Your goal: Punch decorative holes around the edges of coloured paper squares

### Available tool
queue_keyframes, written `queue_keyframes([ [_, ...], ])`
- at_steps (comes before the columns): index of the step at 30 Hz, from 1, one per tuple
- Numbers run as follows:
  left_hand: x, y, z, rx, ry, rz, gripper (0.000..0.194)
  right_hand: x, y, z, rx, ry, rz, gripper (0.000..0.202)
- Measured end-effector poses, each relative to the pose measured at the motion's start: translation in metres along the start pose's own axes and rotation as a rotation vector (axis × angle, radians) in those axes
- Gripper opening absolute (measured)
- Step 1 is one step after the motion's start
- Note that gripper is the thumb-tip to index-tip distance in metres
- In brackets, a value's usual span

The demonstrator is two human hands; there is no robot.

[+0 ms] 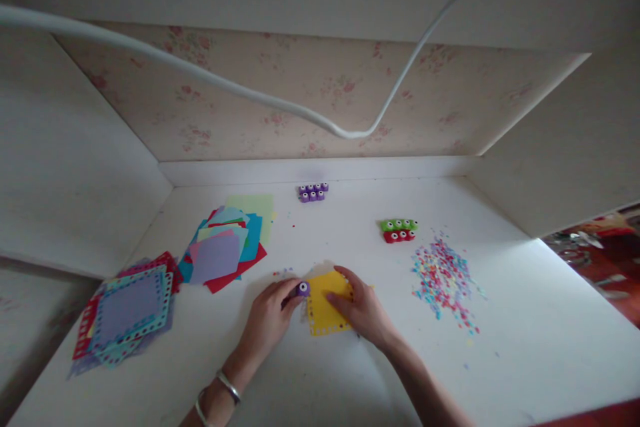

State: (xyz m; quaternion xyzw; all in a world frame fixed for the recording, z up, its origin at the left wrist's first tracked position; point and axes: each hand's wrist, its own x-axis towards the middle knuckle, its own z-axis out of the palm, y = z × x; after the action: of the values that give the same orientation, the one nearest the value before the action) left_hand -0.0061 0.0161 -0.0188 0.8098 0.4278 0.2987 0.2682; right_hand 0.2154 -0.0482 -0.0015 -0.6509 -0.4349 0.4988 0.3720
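My left hand (273, 310) is closed around a small purple paper punch with an eye on top (303, 289), set at the left edge of a yellow paper square (327, 300). Punched holes run along the left and bottom edges of that square, and some show on the right. My right hand (361, 307) grips the paper's right side, thumb on top and fingers at the far edge. Whether the punch is pressed down cannot be seen. A few paper dots (284, 272) lie just beyond the left hand.
Hole-edged sheets (133, 310) are piled at the left, near a stack of plain coloured paper (216, 259). Purple punches (313, 192) stand at the back; green and red punches (399, 230) sit right of centre. Confetti (445, 277) is heaped at the right. A white cable (280, 103) hangs across the view.
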Motion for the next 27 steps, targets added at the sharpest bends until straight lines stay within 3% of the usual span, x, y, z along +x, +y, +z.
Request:
queue_keyframes([
  [3, 0.000, 0.001, 0.001, -0.007, -0.018, 0.000, 0.027, -0.003, -0.004, 0.000, -0.170, 0.022, -0.080, 0.057],
  [7, 0.001, 0.004, 0.000, -0.030, -0.061, -0.005, 0.026, -0.010, -0.012, -0.006, -0.660, 0.183, -0.356, 0.058],
  [10, 0.002, 0.004, -0.003, -0.030, -0.077, 0.006, 0.028, -0.013, -0.011, -0.012, -0.882, 0.158, -0.520, 0.050],
  [14, 0.003, 0.002, -0.010, -0.026, -0.103, 0.019, 0.028, -0.013, 0.000, -0.012, -0.935, 0.056, -0.598, 0.037],
  [27, 0.006, 0.007, -0.012, -0.044, -0.099, 0.013, 0.022, -0.013, 0.008, -0.009, -0.936, 0.097, -0.634, 0.034],
])
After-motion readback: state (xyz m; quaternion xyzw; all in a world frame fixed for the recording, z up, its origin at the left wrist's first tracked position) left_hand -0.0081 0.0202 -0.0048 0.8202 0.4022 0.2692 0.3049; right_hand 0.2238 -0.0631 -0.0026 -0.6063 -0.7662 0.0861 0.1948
